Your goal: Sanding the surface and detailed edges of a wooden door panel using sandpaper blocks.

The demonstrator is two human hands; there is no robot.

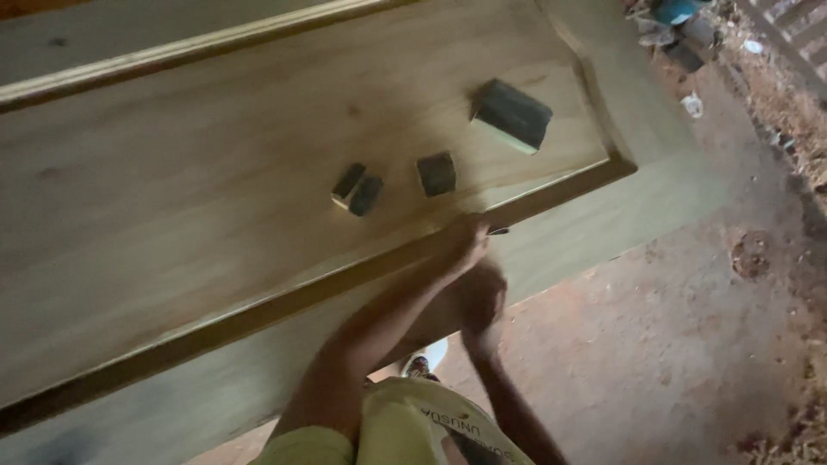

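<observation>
Door panel [215,198], pale wood with a raised moulding frame, lies flat and fills most of the view, running off the left and top edges so its full length is cut off. Both hands work at its near edge, right on the moulding strip. Left hand [463,245] lies fingers forward on the moulding, flat against the wood; motion blur smears the fingertips, and a small dark sliver shows just past them, too blurred to say what it is. I cannot tell whether this hand's grip is closed on anything. Right hand [476,300] sits just behind and below, touching the panel's outer edge, looking curled, but the blur and the left forearm crossing over it hide the fingers, so its grip cannot be read either.

Up on the recessed centre of the panel rest three dark blocks, well apart from the hands: a large sanding block [512,114] with a pale wooden side, tilted near the far corner; a small square pad [437,174] closer in; and a split pair of small blocks [357,189] beside it. Below, reddish dirt floor [672,344] spreads right. A yellow-green shirt [405,430] fills the bottom edge, hiding the body. Clutter at the top right corner is too blurred to name.
</observation>
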